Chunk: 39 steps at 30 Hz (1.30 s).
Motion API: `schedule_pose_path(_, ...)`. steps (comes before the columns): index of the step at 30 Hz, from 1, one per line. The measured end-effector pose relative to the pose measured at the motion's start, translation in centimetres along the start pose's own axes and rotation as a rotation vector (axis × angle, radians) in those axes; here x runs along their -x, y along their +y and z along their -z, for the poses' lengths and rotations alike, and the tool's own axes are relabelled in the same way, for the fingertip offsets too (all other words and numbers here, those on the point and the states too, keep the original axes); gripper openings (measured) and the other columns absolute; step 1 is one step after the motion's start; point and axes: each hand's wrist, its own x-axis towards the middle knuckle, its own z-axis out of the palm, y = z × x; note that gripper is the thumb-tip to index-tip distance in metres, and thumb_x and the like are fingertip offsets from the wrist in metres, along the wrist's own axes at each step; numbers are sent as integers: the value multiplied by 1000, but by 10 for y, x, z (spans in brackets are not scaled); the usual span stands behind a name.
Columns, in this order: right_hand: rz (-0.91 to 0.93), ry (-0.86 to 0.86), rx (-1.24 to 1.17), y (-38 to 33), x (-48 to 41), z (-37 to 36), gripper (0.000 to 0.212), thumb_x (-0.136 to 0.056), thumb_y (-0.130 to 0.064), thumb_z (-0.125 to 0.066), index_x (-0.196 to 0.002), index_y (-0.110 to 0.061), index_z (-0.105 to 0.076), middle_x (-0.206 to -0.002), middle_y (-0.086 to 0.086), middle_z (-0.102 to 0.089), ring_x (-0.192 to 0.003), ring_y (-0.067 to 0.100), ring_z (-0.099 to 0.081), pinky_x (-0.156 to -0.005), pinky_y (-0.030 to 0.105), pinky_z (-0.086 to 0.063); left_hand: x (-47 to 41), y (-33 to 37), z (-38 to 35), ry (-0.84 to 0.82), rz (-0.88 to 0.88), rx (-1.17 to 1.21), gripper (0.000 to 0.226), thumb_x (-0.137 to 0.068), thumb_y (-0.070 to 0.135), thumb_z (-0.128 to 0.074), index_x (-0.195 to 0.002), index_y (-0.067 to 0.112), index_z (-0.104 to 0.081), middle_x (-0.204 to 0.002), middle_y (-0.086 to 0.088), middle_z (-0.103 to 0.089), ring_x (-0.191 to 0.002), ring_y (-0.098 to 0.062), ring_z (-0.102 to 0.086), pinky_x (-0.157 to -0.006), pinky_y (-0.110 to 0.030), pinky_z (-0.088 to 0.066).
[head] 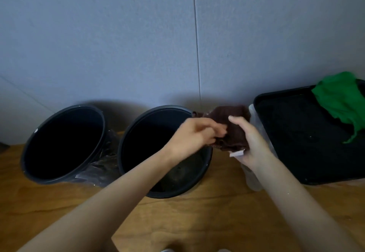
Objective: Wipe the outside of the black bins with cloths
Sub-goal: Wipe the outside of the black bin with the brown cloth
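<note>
1. Left hand [195, 135]: the fingers are curled together, and their tips meet the left edge of the brown cloth [233, 127]. The fingertips are blurred, so the grip appears to be a pinch, but its exact form cannot be confirmed.

2. Right hand [252, 141]: the thumb lies pressed along the near face of the brown cloth, pointing up. The other fingers are behind the fabric and hidden. The cloth is gripped between thumb and fingers.

3. Brown cloth: it is bunched between the two sets of fingers and held clear of the wooden surface [197, 222]. A white tag [237, 154] hangs at its lower edge, just below the right thumb base.

4. Middle black bin [146, 139]: it is directly beneath the left fingers and tilted toward the camera, with its open mouth showing. The left forearm crosses over its rim.

5. Left black bin [63, 145]: it is well to the left of the left fingers and is also tilted. Crumpled clear plastic [106, 153] lies between the two bins.

6. Black tray [296, 133]: it is just right of the right fingers and rests on a translucent container [254, 182]. A green cloth [339, 101] drapes over its far right corner.

7. Grey wall [118, 44]: it stands beyond all fingers, behind both bins.
</note>
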Motion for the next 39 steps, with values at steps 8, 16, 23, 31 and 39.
schedule_pose_path(8,69,190,83,-3,-3,41,22,-87,-11,-51,-108,-14,-57,-95,8,-64,-81,25,-62,-60,34,-47,-10,-68,-38,-150,381,-742,52,-85,41,-61,-122,13,-39,-112,-5,-57,-94,-17,-58,-74,-30,-51)
schedule_pose_path(16,125,293,109,11,-16,55,29,-85,-10,-58,-112,-19,-57,-106,9,-63,-93,28,-63,-70,40,-54,-8,-67,-8,161,219,-602,33,-91,8,-50,-124,15,-47,-107,-1,-63,-99,-18,-63,-82,-27,-53)
schedule_pose_path(23,388,298,354,28,-16,34,26,-83,-6,-61,-94,-30,-61,-99,-3,-65,-90,14,-63,-78,30,-53,17,-45,47,207,134,-261,29,-89,2,-56,-111,21,-54,-95,8,-64,-84,-2,-63,-64,-11,-52)
schedule_pose_path(31,733,322,354,-6,4,46,45,-86,1,-55,-121,-27,-54,-120,-5,-59,-113,12,-55,-92,24,-47,33,-58,59,328,293,77,32,-86,-8,-55,-113,8,-57,-105,-17,-67,-96,-31,-65,-85,-39,-54)
schedule_pose_path(39,647,123,1139,116,9,53,82,-74,-9,-69,-129,-55,-29,-153,-19,-8,-141,11,-15,-111,46,-32,28,-67,66,395,466,293,26,-94,18,-53,-116,5,-58,-113,-21,-64,-103,-36,-62,-87,-45,-52)
